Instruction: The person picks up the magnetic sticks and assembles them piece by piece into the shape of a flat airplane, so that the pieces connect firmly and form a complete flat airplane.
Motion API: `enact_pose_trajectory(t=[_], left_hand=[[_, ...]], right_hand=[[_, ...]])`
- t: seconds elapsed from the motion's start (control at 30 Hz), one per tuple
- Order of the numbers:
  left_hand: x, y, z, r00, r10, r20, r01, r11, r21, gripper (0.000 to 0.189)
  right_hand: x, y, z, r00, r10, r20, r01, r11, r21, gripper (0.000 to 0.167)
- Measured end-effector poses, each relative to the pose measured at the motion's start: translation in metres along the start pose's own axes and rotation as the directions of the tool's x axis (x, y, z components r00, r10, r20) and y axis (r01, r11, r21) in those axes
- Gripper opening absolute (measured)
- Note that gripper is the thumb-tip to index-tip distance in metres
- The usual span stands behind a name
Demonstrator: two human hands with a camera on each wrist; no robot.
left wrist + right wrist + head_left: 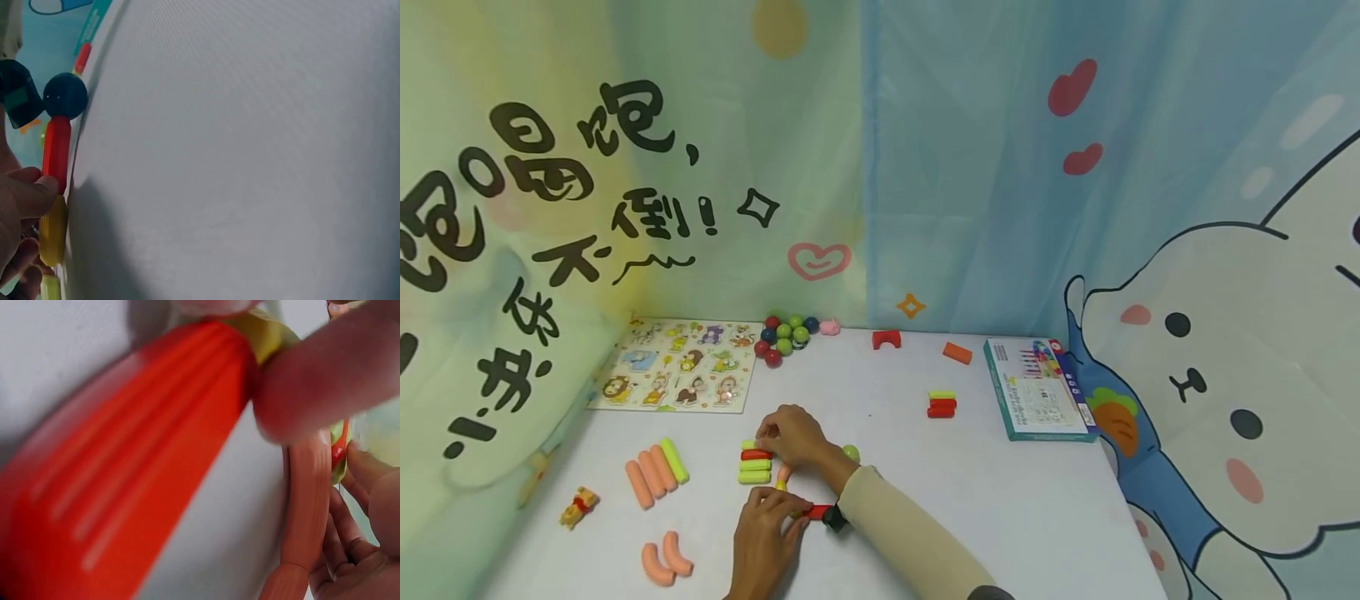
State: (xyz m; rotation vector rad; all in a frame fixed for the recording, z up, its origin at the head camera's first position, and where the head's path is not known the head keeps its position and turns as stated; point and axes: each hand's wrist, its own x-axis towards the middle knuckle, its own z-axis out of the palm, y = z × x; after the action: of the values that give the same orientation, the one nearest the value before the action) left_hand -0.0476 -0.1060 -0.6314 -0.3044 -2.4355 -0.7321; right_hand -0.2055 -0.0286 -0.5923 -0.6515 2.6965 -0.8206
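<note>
In the head view, my left hand (pixel 766 529) pinches a red stick (pixel 817 512). The left wrist view shows that red stick (pixel 57 150) between a dark blue ball (pixel 65 95) and a yellow stick (pixel 54 231). Close up in the right wrist view, the red stick (pixel 144 444) is blurred beside a pink stick (pixel 306 494). My right hand (pixel 793 435) reaches across, its fingertips pinching the end of a yellow-green stick (pixel 748 445). Below that lie a red stick (pixel 756 455) and more yellow-green sticks (pixel 755 472). The fingers partly hide the contact.
Pink sticks (pixel 651 473) and curved pink pieces (pixel 658 565) lie left, near a small bear figure (pixel 578 507). An animal board (pixel 681 364) and coloured balls (pixel 784 331) are at the back. Short sticks (pixel 942 403) and a box (pixel 1037 387) lie right. A green ball (pixel 851 452) sits behind the right forearm.
</note>
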Motion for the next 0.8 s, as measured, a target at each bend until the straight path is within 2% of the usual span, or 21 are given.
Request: enact_pose_trajectory(t=[0.17, 0.33, 0.5, 0.63, 0.73, 0.8], left_hand=[[-0.001, 0.000, 0.001, 1.000, -0.002, 0.009, 0.002, 1.000, 0.000, 0.044], [0.000, 0.001, -0.001, 1.000, -0.015, 0.022, 0.015, 1.000, 0.006, 0.042], [0.002, 0.004, -0.003, 0.993, -0.079, 0.092, 0.075, 0.996, 0.039, 0.035], [0.004, 0.003, -0.004, 0.985, -0.108, 0.136, 0.101, 0.993, 0.054, 0.032], [0.004, 0.002, -0.004, 0.982, -0.107, 0.156, 0.100, 0.993, 0.057, 0.032], [0.005, 0.001, -0.003, 0.981, -0.097, 0.166, 0.088, 0.994, 0.059, 0.031]], right_hand=[[0.000, 0.005, 0.000, 0.998, 0.053, -0.028, -0.053, 0.999, -0.004, 0.013], [-0.004, 0.019, -0.012, 0.992, 0.107, -0.070, -0.106, 0.994, 0.012, 0.014], [-0.008, 0.026, -0.027, 0.979, 0.182, -0.090, -0.191, 0.977, -0.093, 0.013], [-0.007, 0.024, -0.031, 0.987, 0.149, -0.057, -0.156, 0.976, -0.149, 0.017], [-0.005, 0.024, -0.029, 0.993, 0.117, -0.022, -0.119, 0.979, -0.165, 0.019], [-0.005, 0.025, -0.028, 0.992, 0.128, -0.005, -0.127, 0.976, -0.179, 0.018]])
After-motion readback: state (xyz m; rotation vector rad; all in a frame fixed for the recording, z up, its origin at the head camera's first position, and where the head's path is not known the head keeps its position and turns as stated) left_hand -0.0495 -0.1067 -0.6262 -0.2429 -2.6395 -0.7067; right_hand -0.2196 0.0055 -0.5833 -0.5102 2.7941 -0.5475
